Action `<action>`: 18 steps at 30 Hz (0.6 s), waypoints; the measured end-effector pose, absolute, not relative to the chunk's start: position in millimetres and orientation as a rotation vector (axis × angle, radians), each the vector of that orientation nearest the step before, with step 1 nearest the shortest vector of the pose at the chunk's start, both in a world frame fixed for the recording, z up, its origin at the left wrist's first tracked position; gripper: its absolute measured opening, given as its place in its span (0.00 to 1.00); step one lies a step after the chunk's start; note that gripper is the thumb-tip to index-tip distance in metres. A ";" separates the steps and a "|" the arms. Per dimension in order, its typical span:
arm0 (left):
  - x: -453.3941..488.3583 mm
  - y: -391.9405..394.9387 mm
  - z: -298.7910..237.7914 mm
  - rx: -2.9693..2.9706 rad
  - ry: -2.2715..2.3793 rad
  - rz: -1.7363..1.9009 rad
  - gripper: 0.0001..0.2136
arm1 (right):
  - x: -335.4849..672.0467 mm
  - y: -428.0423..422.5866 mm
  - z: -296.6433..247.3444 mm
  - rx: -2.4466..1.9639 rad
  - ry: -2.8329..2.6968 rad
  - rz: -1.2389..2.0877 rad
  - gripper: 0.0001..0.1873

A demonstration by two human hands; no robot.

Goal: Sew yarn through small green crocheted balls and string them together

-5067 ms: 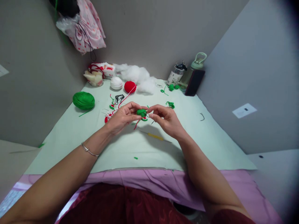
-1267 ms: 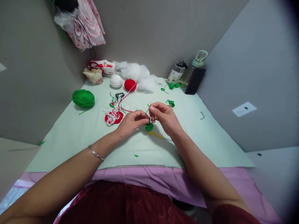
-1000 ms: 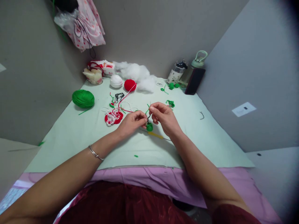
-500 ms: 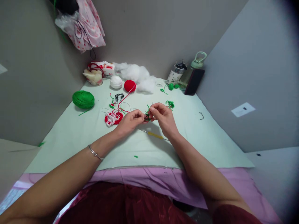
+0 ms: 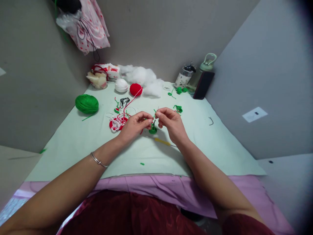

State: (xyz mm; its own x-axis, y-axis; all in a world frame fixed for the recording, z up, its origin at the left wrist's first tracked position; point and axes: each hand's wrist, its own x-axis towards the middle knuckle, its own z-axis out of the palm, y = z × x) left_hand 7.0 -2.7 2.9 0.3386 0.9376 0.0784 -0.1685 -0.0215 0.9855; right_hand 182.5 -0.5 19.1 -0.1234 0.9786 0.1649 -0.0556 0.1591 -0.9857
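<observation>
Largest: worktop (image 5: 215, 153), pale green cover, yarn and tools spread over its middle and far side. Your left hand (image 5: 137, 125) and right hand (image 5: 172, 124) face each other above its centre, fingertips near but apart. White stuffing (image 5: 144, 76) is heaped along the back wall. Far right corner: green bottle (image 5: 197, 76), dark phone (image 5: 203, 85) leaning in front. Green yarn ball (image 5: 86, 103) lies well to your left; a red-and-white yarn tangle (image 5: 118, 123) is just beside your left hand. Behind it, white ball (image 5: 121, 85) and red ball (image 5: 135, 89) sit side by side. Yellow-handled hook (image 5: 162, 141) lies loose, nearer you than your hands. Small green piece (image 5: 153, 131) is just below your left fingertips; cannot tell whether it touches the worktop. Smallest: dark strand (image 5: 154, 123) rising from it. Your left fingers are pinched on this strand, exact grip unclear; your right fingers pinch it higher up.
</observation>
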 end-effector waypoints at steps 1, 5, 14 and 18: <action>6.7 -2.8 2.9 1.277 0.817 1.049 0.13 | 181.9 -0.9 19.6 -0.996 -1.350 1.190 0.15; 6.2 -4.2 3.6 1.317 0.843 1.010 0.12 | 179.6 -2.8 22.9 -1.009 -1.377 1.166 0.17; 4.5 -2.7 1.1 1.382 0.861 1.025 0.10 | 180.4 -2.3 22.0 -1.010 -1.490 1.087 0.19; 3.8 -1.8 1.3 1.412 0.917 1.024 0.09 | 181.1 -0.4 18.0 -1.036 -1.533 0.955 0.18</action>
